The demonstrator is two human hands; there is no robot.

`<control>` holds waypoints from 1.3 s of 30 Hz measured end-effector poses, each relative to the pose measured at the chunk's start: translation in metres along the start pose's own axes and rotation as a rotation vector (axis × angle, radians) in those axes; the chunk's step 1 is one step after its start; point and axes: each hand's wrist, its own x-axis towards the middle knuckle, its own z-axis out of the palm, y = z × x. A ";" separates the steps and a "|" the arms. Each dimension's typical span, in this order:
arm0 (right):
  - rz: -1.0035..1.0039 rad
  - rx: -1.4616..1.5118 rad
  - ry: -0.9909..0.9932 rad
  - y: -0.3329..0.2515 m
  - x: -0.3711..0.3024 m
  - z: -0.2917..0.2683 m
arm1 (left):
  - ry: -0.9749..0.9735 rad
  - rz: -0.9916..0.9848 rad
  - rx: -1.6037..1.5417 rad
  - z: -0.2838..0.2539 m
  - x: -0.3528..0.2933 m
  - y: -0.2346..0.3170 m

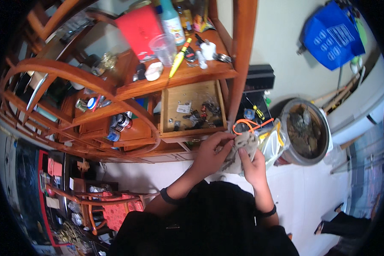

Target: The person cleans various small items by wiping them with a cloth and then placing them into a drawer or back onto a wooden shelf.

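Observation:
A crumpled grey cloth (pixel 245 142) is held up between my two hands, in front of the wooden shelf. My left hand (pixel 212 154) has its thumb and fingers at the cloth's left side, pinching its edge. From the right, my right hand (pixel 254 166) grips the cloth, thumb lying on top; its other fingers are hidden behind the fabric. Just beyond my left hand, a wooden drawer (pixel 170 135) is pulled out. Inside it lie a small white card (pixel 184 106) and several small dark and metal bits.
Above the drawer, a shelf carries a clear plastic cup (pixel 163 50), a yellow-green fishing float (pixel 180 59), a white roll (pixel 208 50) and a bottle (pixel 172 23). To the right stand a large round pot (pixel 325 143) and a plastic bag (pixel 271 145). A person's leg (pixel 343 227) shows at lower right.

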 end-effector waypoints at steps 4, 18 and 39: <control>0.268 -0.115 0.087 0.003 -0.002 -0.011 | 0.165 -0.074 -0.109 -0.019 -0.003 0.002; 0.113 0.081 0.235 0.064 -0.013 -0.045 | 0.502 0.231 0.758 -0.215 0.092 0.097; 0.219 0.190 0.185 0.068 -0.014 -0.066 | -0.275 -0.170 0.806 -0.145 0.088 -0.032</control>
